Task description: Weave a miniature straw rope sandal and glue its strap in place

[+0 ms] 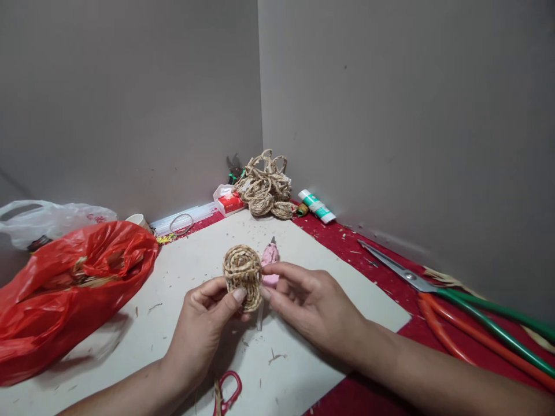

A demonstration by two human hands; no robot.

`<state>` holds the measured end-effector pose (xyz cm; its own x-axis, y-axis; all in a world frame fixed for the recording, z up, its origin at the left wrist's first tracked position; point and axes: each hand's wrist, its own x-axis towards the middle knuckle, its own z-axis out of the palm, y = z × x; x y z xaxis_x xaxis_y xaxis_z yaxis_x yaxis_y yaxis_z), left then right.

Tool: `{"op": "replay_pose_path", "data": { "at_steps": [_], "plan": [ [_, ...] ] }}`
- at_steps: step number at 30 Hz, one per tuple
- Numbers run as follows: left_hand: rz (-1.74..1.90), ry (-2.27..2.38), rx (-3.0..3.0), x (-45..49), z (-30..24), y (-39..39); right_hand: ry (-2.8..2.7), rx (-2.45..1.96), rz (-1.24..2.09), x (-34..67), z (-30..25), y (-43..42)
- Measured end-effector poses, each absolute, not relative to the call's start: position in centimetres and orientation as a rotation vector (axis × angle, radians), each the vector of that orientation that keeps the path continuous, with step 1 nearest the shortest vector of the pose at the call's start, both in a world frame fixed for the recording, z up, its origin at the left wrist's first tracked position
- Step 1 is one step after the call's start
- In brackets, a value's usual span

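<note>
My left hand [208, 315] holds a miniature slipper of braided straw rope [243, 276] upright, its thumb across the lower front and the other fingers behind it. At the slipper's right edge, the thumb and index finger of my right hand [310, 294] close in a pinch. Whether a loose strand lies between those fingertips is too small to tell. Just behind lies what looks like a pink hot glue gun [271, 257], partly hidden by the slipper and my fingers; a clear stick [260, 319] shows below. Red-handled scissors [229, 393] lie near the front edge, partly cut off.
A white board [342, 286] covers the red cloth [347, 260]. Left lies a red plastic bag [91, 271] with straw inside. In the corner sit coiled straw rope [266, 188], pruning shears [235, 169] and clear sticks [186, 218]. Long-handled shears [411, 280] lie right, near the grey wall.
</note>
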<state>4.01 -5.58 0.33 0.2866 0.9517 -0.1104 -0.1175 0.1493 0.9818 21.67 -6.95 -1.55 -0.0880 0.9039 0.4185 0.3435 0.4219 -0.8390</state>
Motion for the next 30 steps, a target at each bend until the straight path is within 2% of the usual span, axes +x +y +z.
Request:
{"op": "replay_pose_path", "data": {
  "at_steps": [13,16,20,24,30],
  "plan": [
    [0.889,0.956,1.161,3.8,-0.1,-6.0,-1.377,-1.099,1.246,21.1,-0.8,-7.2],
    [0.846,0.942,1.212,3.9,0.0,-6.1,-1.314,-1.069,1.294,21.1,-0.6,-7.1],
    [0.816,0.920,1.236,4.0,0.1,-6.1,-1.324,-1.042,1.276,21.3,-0.5,-7.0],
    [0.977,0.953,1.200,3.9,0.2,-5.8,-1.395,-1.038,1.208,21.3,-0.7,-7.1],
    [0.992,0.926,1.174,3.9,0.1,-5.8,-1.677,-1.073,0.686,21.4,-1.9,-7.2]
  ]
}}
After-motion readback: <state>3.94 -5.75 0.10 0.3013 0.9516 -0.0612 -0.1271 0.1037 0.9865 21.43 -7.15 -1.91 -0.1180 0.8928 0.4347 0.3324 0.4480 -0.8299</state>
